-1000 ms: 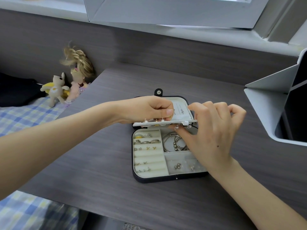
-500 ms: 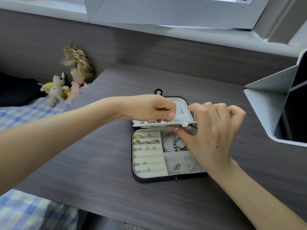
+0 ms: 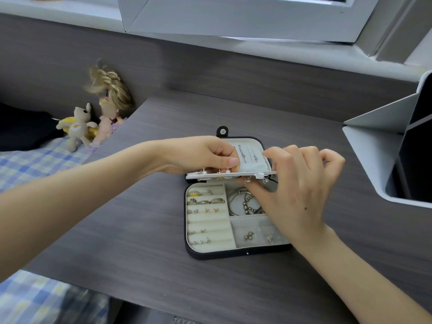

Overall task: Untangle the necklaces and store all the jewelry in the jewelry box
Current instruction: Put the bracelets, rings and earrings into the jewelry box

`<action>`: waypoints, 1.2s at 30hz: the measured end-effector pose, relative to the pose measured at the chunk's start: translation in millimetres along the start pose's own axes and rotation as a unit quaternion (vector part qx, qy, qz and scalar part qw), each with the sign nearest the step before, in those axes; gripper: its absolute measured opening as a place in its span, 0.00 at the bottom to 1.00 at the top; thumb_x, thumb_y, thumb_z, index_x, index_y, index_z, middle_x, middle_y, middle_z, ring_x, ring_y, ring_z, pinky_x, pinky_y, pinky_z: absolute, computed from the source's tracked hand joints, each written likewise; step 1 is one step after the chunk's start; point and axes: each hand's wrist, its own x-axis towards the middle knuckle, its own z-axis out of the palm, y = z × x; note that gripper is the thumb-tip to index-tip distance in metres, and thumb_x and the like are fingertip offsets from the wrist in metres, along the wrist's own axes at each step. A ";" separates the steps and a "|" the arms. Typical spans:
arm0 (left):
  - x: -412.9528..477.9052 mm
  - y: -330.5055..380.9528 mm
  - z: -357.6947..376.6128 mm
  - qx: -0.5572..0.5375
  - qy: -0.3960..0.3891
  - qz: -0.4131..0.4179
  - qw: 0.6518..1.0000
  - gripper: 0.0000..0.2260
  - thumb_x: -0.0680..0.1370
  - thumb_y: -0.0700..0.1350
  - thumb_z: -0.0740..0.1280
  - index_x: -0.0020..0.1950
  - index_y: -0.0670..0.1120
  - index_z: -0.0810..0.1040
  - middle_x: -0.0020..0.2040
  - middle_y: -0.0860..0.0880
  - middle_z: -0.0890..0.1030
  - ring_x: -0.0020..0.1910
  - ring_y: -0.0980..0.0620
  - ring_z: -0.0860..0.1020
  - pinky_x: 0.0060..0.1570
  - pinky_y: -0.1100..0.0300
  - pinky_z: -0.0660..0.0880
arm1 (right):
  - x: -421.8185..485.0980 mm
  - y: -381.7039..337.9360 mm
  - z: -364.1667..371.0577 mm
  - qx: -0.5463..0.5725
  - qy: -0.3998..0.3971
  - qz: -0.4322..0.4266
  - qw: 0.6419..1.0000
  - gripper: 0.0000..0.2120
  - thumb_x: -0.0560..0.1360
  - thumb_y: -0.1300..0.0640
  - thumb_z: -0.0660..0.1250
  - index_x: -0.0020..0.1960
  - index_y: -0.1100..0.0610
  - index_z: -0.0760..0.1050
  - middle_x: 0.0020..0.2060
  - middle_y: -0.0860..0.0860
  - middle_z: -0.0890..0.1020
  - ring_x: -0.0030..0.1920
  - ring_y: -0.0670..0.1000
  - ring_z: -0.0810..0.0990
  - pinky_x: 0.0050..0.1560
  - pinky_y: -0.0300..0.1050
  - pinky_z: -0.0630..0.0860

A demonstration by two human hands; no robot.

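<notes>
Here, earring panel point(image 3: 222, 176) between fingers point(image 3: 261, 192), over jewelry box point(image 3: 233, 253)

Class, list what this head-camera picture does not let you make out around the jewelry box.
Head view:
- Right part of the jewelry box, by the bracelets: behind the right hand.
- Earring panel: seen edge-on, both hands gripping it; earrings too small.
- Chains in the lid pocket: tiny, partly behind the left hand.
- White stand: cut by the right edge.
</notes>
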 end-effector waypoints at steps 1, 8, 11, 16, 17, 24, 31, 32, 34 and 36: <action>0.3 -0.5 0.4 -0.013 -0.001 -0.001 1.000 0.12 0.82 0.42 0.59 0.39 0.45 0.76 0.30 0.59 0.72 0.29 0.62 0.68 0.30 0.72 0.66 | 0.1 -0.2 -0.1 0.000 0.001 0.000 1.000 0.19 0.71 0.43 0.71 0.49 0.55 0.69 0.34 0.50 0.76 0.37 0.51 0.68 0.46 0.50 0.60; 1.0 -3.7 0.9 -0.064 -0.005 -0.008 0.998 0.11 0.81 0.41 0.60 0.40 0.45 0.77 0.31 0.59 0.75 0.30 0.61 0.69 0.30 0.71 0.66 | 0.0 -0.4 0.5 0.001 0.003 -0.003 1.000 0.18 0.72 0.43 0.70 0.49 0.55 0.69 0.34 0.50 0.76 0.37 0.51 0.68 0.46 0.50 0.60; 2.7 -3.7 0.7 -0.081 -0.006 -0.016 0.997 0.10 0.80 0.41 0.61 0.41 0.45 0.77 0.31 0.58 0.76 0.30 0.61 0.70 0.31 0.70 0.67 | -0.1 -0.5 0.4 -0.001 0.005 -0.005 1.000 0.19 0.71 0.43 0.71 0.49 0.55 0.69 0.33 0.50 0.76 0.37 0.51 0.67 0.46 0.49 0.60; 5.3 -2.1 0.4 -0.135 -0.009 -0.027 0.990 0.06 0.79 0.38 0.62 0.45 0.41 0.78 0.36 0.53 0.79 0.33 0.59 0.74 0.33 0.69 0.70 | -0.3 0.0 0.1 -0.007 0.000 -0.004 1.000 0.20 0.70 0.42 0.72 0.48 0.55 0.69 0.34 0.50 0.76 0.37 0.51 0.68 0.46 0.50 0.61; 5.4 -2.0 0.0 -0.138 -0.008 -0.029 0.990 0.06 0.79 0.37 0.62 0.45 0.41 0.78 0.37 0.51 0.79 0.33 0.58 0.74 0.33 0.68 0.71 | -0.2 0.0 0.1 -0.007 0.000 -0.004 1.000 0.20 0.70 0.42 0.72 0.48 0.55 0.69 0.34 0.50 0.76 0.37 0.51 0.68 0.46 0.50 0.61; 7.3 2.1 -3.6 -0.159 -0.010 -0.061 0.985 0.04 0.78 0.35 0.63 0.46 0.40 0.78 0.33 0.53 0.80 0.27 0.61 0.73 0.25 0.71 0.69 | -0.3 -0.5 -0.7 -0.007 -0.001 -0.007 1.000 0.18 0.72 0.42 0.69 0.48 0.55 0.69 0.34 0.50 0.76 0.36 0.52 0.69 0.46 0.50 0.60; 9.7 -2.6 -6.3 -0.202 -0.014 -0.066 0.977 0.05 0.76 0.33 0.65 0.46 0.41 0.78 0.36 0.51 0.81 0.33 0.56 0.74 0.32 0.68 0.72 | -0.5 -0.2 -1.3 -0.005 -0.001 -0.008 1.000 0.18 0.71 0.43 0.71 0.48 0.55 0.69 0.34 0.50 0.76 0.37 0.51 0.68 0.46 0.50 0.60; 10.0 -3.2 -6.5 -0.211 -0.013 -0.068 0.975 0.05 0.76 0.33 0.65 0.46 0.41 0.78 0.37 0.50 0.81 0.33 0.56 0.74 0.32 0.68 0.73 | -0.5 -0.2 -1.1 -0.005 0.000 -0.007 1.000 0.18 0.71 0.44 0.71 0.48 0.55 0.68 0.34 0.50 0.76 0.37 0.51 0.68 0.46 0.50 0.60; 10.4 -4.2 -6.9 -0.229 -0.016 -0.073 0.970 0.05 0.74 0.33 0.66 0.46 0.42 0.77 0.40 0.47 0.80 0.33 0.56 0.76 0.29 0.69 0.73 | -0.1 -0.3 -1.0 -0.002 0.003 -0.005 1.000 0.17 0.72 0.44 0.70 0.48 0.55 0.69 0.34 0.50 0.76 0.37 0.51 0.68 0.46 0.50 0.60; 11.3 -6.3 -7.7 -0.244 -0.027 -0.072 0.967 0.06 0.70 0.34 0.68 0.45 0.43 0.76 0.41 0.46 0.81 0.34 0.55 0.78 0.30 0.68 0.75 | 0.4 -0.8 -0.7 0.002 0.006 -0.004 1.000 0.17 0.73 0.43 0.68 0.48 0.55 0.69 0.34 0.51 0.76 0.37 0.51 0.68 0.46 0.49 0.60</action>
